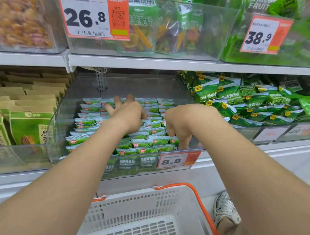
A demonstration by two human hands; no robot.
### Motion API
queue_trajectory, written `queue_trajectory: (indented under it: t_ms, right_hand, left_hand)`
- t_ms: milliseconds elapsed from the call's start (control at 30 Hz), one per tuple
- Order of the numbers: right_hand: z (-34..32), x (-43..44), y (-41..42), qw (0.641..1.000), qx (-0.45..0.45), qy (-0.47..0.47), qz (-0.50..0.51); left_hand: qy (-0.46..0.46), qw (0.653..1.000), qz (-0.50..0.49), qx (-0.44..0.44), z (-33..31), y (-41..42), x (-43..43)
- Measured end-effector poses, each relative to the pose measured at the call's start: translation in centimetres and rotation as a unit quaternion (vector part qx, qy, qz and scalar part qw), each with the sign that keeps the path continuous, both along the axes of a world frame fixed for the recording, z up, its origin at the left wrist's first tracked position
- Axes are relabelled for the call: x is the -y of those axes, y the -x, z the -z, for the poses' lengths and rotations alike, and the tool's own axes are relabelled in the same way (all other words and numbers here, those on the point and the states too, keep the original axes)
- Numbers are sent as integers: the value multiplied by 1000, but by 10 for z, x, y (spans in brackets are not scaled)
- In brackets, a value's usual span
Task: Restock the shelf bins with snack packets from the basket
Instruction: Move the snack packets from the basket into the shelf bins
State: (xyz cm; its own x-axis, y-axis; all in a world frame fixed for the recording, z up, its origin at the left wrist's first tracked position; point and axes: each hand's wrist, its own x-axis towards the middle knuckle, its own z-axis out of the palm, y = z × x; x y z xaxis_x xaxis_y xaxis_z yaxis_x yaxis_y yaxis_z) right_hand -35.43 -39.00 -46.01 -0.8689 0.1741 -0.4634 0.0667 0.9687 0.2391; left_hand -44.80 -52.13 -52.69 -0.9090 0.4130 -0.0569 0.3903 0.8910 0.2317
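Note:
A clear plastic shelf bin in the middle holds several neat rows of small green snack packets. My left hand lies flat on the rows near the middle of the bin, fingers spread and pointing toward the back. My right hand is inside the bin at its front right, fingers curled downward among the front packets; whether they pinch one is hidden. Below the shelf, the white basket with an orange handle shows only its bare slotted floor.
A price tag reading 8.8 hangs on the bin front. A bin of loose green pea packets stands to the right, brown-and-green bags to the left. Upper shelf bins overhang. A shoe is beside the basket.

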Motion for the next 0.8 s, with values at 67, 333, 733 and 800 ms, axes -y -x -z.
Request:
queue_trajectory:
  t_ms: [67,333,733,800]
  right_hand:
    - [4,-1,3,1000,-9,3,-23]
    - [6,-9,-5,994,-86,58,-39]
    - [-10,-11,-14,996,2,89,-24]
    - [-11,-10,-13,996,1,82,-35]
  left_hand:
    - [-3,1000,-6,1,3,0,-2]
    - [-19,999,3,-42,-2,-7,7]
    - [-50,997,37,-54,6,-11,17]
    - [-48,997,43,-38,4,-11,17]
